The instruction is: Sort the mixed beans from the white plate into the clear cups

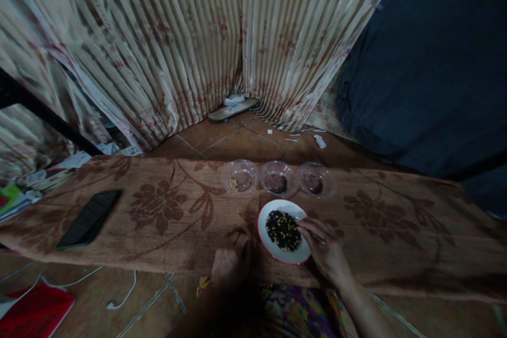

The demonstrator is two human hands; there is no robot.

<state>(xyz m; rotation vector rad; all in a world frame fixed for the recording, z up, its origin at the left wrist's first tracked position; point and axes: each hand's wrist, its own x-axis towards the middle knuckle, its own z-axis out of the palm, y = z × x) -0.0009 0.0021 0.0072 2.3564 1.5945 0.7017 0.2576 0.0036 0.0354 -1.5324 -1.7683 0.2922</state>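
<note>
A white plate with a red rim (pixel 264 243) holds a mix of dark and pale yellow beans or seeds (pixel 283 231). My right hand (pixel 322 248) is over the plate's right side, its fingers closed around a thin, shiny tool (pixel 293 214) whose exact kind is unclear. To the left of the plate, my left hand (pixel 232 259) rests on the cloth with curled fingers and no object showing in it. Behind the plate stand three clear plastic cups: the left cup (pixel 242 174) has a few pale seeds, the middle cup (pixel 277 175) black ones, the right cup (pixel 316 177) dark reddish ones.
A brown flowered cloth (pixel 222 211) covers the low table. At left lies a dark tablet or phone (pixel 90 219). On the tiled floor are a skateboard (pixel 233 110), small white scraps (pixel 320 141), a white cable (pixel 132 285) and a red item (pixel 37 309). Striped curtains (pixel 178 37) hang behind.
</note>
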